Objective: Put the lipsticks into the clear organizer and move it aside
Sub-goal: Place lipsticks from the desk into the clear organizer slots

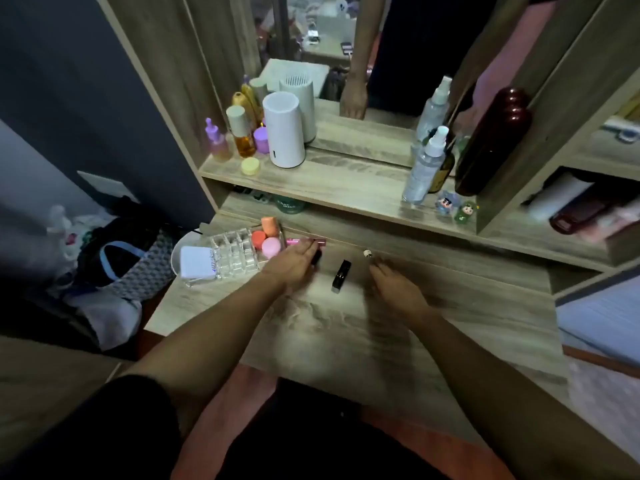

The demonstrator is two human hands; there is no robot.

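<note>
At about nine o'clock on the wooden desk (346, 327) lies a white compact (195, 262), touching the left end of the clear organizer (235, 252). The organizer's small cells look empty; its right-hand compartment holds orange and pink sponges (266, 239).

Just right of it, at roughly eleven o'clock, the left hand (294, 263) lies palm down with fingers stretched out and close together over a dark lipstick (316, 257), covering most of it; whether the fingers have closed on it I cannot tell. A pink lipstick (304, 241) lies flat beyond the fingertips, against the shelf edge.

At twelve o'clock a black lipstick (341, 276) lies alone between the two hands, touched by neither.

At one o'clock the right hand (394, 284) reaches forward, fingers loosely curled and holding nothing, towards a small white-capped tube (367, 253) just past its fingertips.

To do this step well, each hand should probably pinch its tube by the middle, lift clear, turn it upright, and lower it into one open cell without nudging the organizer.
</note>
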